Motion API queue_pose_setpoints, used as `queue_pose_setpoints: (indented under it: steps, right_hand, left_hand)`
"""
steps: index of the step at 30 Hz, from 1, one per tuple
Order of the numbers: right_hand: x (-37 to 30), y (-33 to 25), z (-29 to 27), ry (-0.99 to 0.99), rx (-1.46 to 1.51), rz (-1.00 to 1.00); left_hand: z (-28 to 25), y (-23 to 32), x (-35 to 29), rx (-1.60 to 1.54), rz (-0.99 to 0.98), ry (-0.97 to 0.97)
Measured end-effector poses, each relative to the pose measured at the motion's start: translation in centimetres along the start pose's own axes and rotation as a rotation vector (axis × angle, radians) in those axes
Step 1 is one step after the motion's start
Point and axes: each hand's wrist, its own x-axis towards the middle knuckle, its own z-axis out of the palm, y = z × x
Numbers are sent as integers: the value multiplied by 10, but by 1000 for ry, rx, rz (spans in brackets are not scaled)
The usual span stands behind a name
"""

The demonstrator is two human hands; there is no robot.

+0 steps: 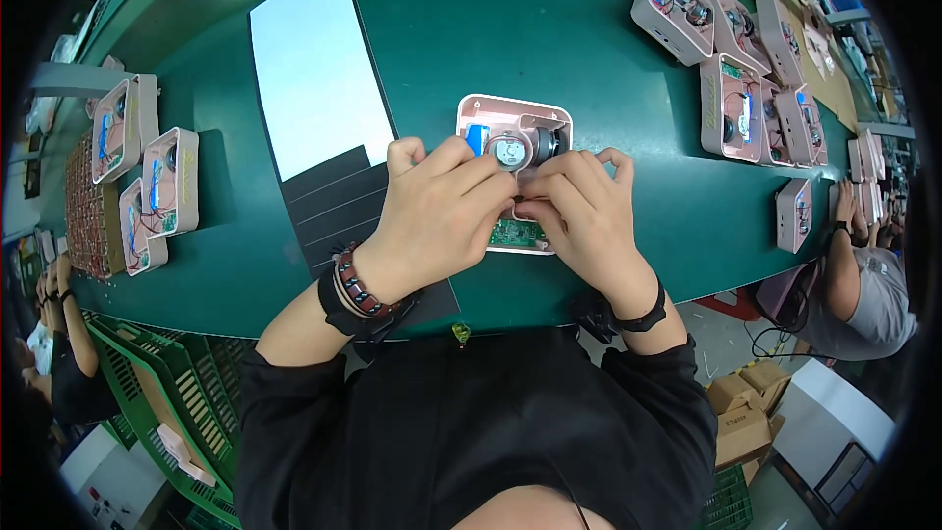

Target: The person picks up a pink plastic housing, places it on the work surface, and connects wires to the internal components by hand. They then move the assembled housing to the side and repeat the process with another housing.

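A pale pink open housing [515, 104] lies on the table in front of me. Inside it are a round silver speaker-like part [510, 151], a dark cylindrical part [549, 144], a blue block [478, 137] and a green circuit board [518, 233]. My left hand [432, 211] reaches over the housing's left side, its fingers bent and closed near the middle. From the other side my right hand [589, 216] pinches close to the same spot. The fingertips almost meet above the circuit board. What they hold is too small and covered to make out.
A sheet with a white upper part [314, 69] and black strips [343, 206] lies left of the housing. Similar pink housings [672, 15] stand at the far right, others [171, 182] at the left. Green crates [177, 383] are below left. A person [859, 299] sits at right.
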Motion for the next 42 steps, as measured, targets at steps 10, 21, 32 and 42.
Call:
queue_pose_setpoints:
  steps: [10,21,32,42]
  right_hand:
    - [1,-2,-1,-39,132,130]
    - [14,7,-1,-98,-4,54]
    - [9,6,-2,-75,1,104]
    - [-19,-29,-22,-33,-103,90]
  left_hand:
    - [0,0,1,-61,-52,-79]
    - [1,5,9,46,-63,-106]
    - [-4,5,9,176,22,-42]
    - [-40,8,-19,126,-191,61]
